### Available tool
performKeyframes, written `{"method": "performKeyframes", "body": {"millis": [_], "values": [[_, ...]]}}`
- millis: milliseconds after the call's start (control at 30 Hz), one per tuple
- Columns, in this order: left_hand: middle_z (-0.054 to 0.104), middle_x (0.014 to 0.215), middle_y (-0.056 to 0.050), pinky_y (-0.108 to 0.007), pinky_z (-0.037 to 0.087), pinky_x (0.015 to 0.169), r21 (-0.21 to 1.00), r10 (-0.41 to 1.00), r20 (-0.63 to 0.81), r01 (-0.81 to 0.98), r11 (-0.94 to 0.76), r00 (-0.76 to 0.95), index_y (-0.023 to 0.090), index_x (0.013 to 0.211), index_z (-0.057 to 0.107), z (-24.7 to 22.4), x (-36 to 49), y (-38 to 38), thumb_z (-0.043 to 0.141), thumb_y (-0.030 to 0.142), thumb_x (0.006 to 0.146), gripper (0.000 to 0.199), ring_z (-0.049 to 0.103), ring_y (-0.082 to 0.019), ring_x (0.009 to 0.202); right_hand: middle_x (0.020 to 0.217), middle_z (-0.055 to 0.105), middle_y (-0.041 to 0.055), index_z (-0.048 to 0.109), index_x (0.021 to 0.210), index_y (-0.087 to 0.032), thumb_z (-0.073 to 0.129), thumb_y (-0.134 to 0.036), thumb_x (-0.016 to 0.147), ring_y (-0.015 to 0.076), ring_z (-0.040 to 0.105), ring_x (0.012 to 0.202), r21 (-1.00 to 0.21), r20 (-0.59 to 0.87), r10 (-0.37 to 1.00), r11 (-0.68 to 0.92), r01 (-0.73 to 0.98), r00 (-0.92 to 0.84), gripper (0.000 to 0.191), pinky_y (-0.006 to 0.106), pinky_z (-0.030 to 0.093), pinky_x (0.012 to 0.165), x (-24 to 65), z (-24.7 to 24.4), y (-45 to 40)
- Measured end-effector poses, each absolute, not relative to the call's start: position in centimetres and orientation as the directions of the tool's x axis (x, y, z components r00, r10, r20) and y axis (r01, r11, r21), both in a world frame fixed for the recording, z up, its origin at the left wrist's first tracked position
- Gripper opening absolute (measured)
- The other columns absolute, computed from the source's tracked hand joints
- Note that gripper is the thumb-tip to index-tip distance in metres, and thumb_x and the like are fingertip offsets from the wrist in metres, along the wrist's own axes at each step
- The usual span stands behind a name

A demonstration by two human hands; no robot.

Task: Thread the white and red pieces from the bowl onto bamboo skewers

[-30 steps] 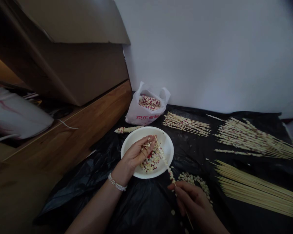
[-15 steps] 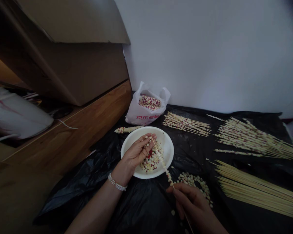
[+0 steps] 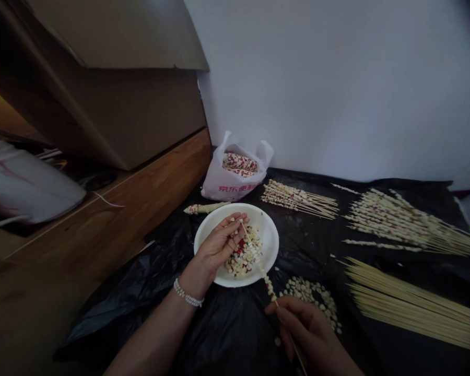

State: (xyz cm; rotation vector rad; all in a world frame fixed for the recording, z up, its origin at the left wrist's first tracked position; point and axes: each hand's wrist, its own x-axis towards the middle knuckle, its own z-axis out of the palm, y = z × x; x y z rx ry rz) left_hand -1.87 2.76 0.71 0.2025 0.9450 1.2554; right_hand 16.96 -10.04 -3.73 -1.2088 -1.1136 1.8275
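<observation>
My right hand (image 3: pixel 303 324) pinches a thin bamboo skewer strung with corn kernels (image 3: pixel 269 284), its bare tip pointing up and left. Over a white bowl (image 3: pixel 272 224), my left hand (image 3: pixel 219 240) is closed with kernels at the fingertips, right where the skewer tip meets them. Which kernel the fingers pinch is partly hidden. Loose cream and dark red kernels (image 3: pixel 241 266) lie in the bowl below. A white beaded bracelet (image 3: pixel 188 293) circles my left wrist.
A plastic bag (image 3: pixel 235 180) of corn cobs stands behind the bowl, a partly stripped cob (image 3: pixel 206 208) beside it. Rightward lie filled skewers (image 3: pixel 391 219), a smaller filled bundle (image 3: pixel 293 198), bare skewers (image 3: pixel 411 303) and scattered kernels (image 3: pixel 313 295). Black plastic sheeting (image 3: pixel 227 329) lies underneath.
My right hand and the skewer have shifted slightly left and up. My left hand stays over the bowl, its fingers moved a little at the skewer tip.
</observation>
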Motion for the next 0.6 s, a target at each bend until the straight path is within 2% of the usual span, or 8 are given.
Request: {"method": "performKeyframes", "body": {"millis": [333,600], "values": [[0.072,0.113,-0.010,-0.021,0.056,0.089,0.620,0.880,-0.475,-0.710,0.333,-0.002,0.015,0.114,0.067,0.3,-2.0,2.7,0.061,-0.008,0.080,0.041,0.071,-0.017,0.103,0.037,0.047,-0.0088,0.072,0.083,-0.017,0.070,-0.068,0.074,0.0066,0.034,0.035,-0.861,-0.413,0.838,-0.487,-0.148,-0.356,0.052,0.019,0.028,0.042,16.8,-3.7,-9.9],[0.073,0.111,-0.008,-0.025,0.055,0.095,0.684,0.930,-0.367,-0.681,0.261,-0.012,0.018,0.111,0.071,-0.6,-2.3,3.0,0.071,0.000,0.078,0.038,0.071,-0.016,0.099,0.035,0.045,-0.0092,0.073,0.081,-0.016,0.076,-0.067,0.069,0.0049,0.031,0.033,-0.798,-0.452,0.825,-0.544,-0.260,-0.340,0.052,0.015,0.021,0.037,16.8,-3.9,-10.2]]}}
